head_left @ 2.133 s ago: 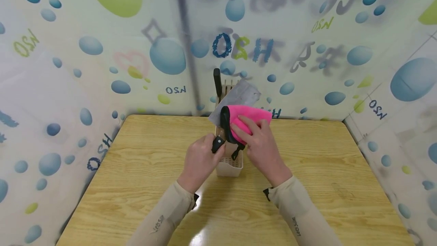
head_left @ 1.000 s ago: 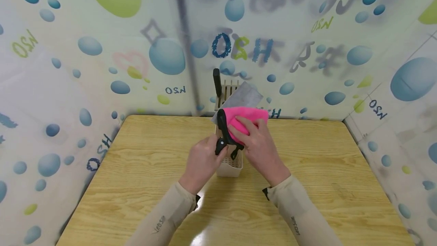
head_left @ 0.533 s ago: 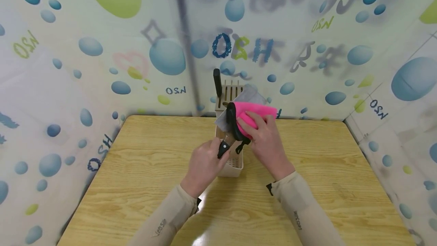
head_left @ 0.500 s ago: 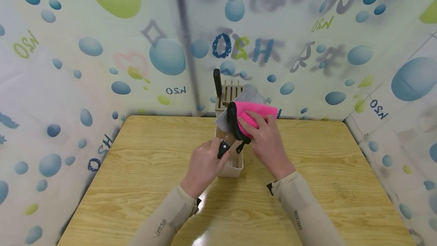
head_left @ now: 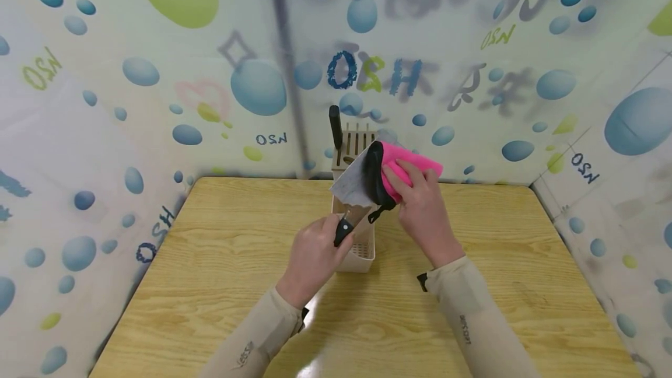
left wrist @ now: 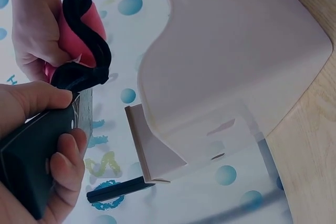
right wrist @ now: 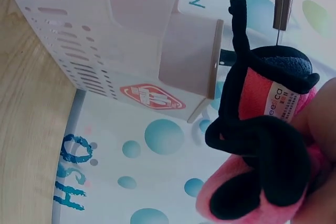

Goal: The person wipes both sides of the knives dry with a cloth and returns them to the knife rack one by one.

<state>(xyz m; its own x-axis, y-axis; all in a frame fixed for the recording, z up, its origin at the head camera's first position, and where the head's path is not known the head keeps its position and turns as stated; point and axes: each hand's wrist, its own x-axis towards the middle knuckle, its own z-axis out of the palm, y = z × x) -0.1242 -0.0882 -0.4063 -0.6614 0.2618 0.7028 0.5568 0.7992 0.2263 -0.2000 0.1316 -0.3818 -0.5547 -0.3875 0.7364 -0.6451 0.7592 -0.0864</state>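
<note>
My left hand [head_left: 315,252] grips the black handle [left wrist: 37,150] of a cleaver whose broad grey blade [head_left: 353,182] slants up and to the right. A folded pink cloth with black edging [head_left: 406,165] is held in my right hand [head_left: 426,212], pressed over the blade's right part, which it hides. A black loop [head_left: 379,213] hangs from the cloth. Behind and below the cleaver stands a beige knife holder [head_left: 354,262], its slotted top [head_left: 358,143] partly covered by the blade. Another black-handled knife [head_left: 335,127] stands upright in the holder's left slot.
The holder stands on a wooden table [head_left: 236,238] near its back edge. A patterned wall sheet [head_left: 441,45] with blue dots rises close behind the table and along both sides. In the right wrist view the holder shows a red label [right wrist: 152,97].
My right hand has slid the pink cloth up and to the right along the blade, so more of the blade near the handle shows. My left hand has stayed nearly in place.
</note>
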